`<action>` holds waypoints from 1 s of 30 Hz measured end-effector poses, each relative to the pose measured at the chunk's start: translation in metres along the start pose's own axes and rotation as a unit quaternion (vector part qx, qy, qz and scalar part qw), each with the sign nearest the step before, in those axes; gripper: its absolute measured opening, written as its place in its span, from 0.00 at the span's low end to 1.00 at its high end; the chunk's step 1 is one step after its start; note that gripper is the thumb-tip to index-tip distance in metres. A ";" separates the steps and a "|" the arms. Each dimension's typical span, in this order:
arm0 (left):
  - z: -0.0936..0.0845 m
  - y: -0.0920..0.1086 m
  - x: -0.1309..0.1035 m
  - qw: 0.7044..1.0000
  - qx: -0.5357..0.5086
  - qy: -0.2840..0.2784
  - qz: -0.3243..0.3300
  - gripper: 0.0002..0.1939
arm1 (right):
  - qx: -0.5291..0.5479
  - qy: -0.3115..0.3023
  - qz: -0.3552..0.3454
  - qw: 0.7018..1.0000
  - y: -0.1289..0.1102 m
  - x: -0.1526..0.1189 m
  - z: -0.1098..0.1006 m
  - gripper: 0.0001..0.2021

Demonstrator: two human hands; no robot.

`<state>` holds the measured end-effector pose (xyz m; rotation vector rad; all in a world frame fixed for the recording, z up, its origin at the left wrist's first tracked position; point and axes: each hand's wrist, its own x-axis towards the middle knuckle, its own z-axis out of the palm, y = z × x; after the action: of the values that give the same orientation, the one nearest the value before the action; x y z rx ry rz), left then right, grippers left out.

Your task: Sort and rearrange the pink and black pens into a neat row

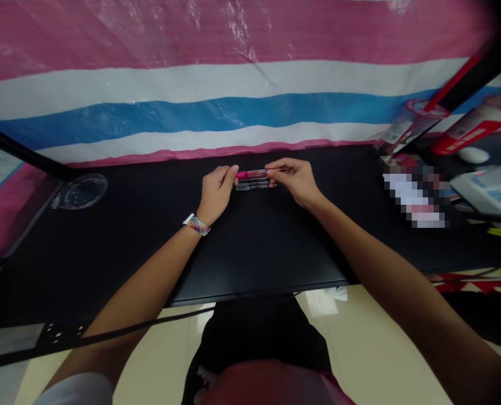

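Observation:
Several pens lie side by side at the back middle of the black table. The farthest is a pink-and-clear pen (256,173); the dark, clear-barrelled pens (253,184) sit just nearer to me. My left hand (217,190) has its thumb and fingers closed at the left end of the pink pen. With a pinch, my right hand (294,180) holds that pen's right end. Fingertips of both hands also reach the ends of the dark pens; whether they grip them too is hard to see. A patterned band (197,224) circles my left wrist.
A clear round plastic lid or dish (82,191) lies on the black table (250,247) at the left. On the right are blurred red-and-clear tubs (410,126), a white device (492,188) and a pixelated item (416,199). Striped sheeting (216,115) hangs behind.

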<state>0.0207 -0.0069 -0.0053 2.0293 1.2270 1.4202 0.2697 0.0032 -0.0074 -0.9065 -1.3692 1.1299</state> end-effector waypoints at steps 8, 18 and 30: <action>-0.003 -0.005 0.004 0.998 -0.062 -0.009 -0.014 0.17 | 0.051 0.015 0.030 0.998 0.000 0.002 -0.003 0.14; -0.004 -0.010 0.007 0.994 -0.082 -0.040 -0.066 0.27 | 0.052 0.017 0.029 0.998 0.002 0.002 -0.005 0.12; -0.007 -0.019 0.009 0.989 -0.141 -0.012 -0.045 0.18 | 0.039 0.046 0.036 0.998 0.000 0.003 -0.007 0.12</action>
<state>0.0074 0.0099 -0.0103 1.7736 1.0286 1.4307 0.2764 0.0069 -0.0065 -0.9474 -1.2180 1.1734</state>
